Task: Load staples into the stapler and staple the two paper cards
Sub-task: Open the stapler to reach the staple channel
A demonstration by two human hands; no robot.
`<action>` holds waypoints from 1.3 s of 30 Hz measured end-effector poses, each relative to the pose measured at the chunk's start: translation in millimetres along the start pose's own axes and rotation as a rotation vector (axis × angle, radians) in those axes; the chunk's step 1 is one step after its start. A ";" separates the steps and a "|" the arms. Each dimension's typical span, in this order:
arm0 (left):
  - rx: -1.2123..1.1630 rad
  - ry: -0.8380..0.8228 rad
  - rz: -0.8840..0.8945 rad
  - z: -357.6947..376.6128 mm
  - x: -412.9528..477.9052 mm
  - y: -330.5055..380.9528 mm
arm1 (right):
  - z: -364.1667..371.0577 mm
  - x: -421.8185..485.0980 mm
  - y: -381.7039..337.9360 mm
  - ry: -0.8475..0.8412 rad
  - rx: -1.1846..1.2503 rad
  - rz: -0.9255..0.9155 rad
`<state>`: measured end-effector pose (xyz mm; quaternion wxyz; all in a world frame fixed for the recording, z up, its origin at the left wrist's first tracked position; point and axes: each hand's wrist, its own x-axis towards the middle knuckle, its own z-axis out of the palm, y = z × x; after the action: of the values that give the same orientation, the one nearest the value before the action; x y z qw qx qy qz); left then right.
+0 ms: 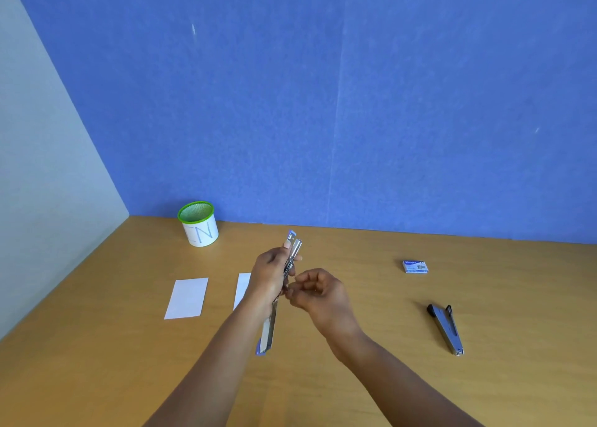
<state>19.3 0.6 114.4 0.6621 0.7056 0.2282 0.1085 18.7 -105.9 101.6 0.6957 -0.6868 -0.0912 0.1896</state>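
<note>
My left hand (269, 273) grips the opened-out stapler (268, 329) around its middle, above the wooden table (355, 323). One end points far, the other near. My right hand (315, 292) has its fingers curled, tips at the stapler's middle. I cannot tell whether they pinch anything. One paper card (187, 297) lies left, and a second card (243, 289) is partly behind my left hand. A staple box (415, 266) and a black stapler (447, 328) lie right. A green-rimmed cup (197, 224) stands far left.
</note>
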 end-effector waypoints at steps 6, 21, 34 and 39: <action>0.231 -0.058 0.032 1.8 -0.5 3.0 | -2.6 0.4 -1.2 -0.107 0.262 0.268; 0.864 -0.132 0.063 4.8 -4.8 17.7 | -6.1 0.4 1.2 -0.332 0.483 0.327; 0.927 -0.209 0.030 4.1 -0.8 18.8 | -10.0 -4.8 -3.8 -0.318 0.556 0.372; 0.857 -0.228 -0.039 5.5 1.2 17.0 | -9.9 -5.0 -1.5 -0.283 0.559 0.404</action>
<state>25.9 -4.0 130.4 0.3324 0.9194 0.1914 -0.0866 18.2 -116.9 103.4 0.7853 -0.4416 0.0061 0.4340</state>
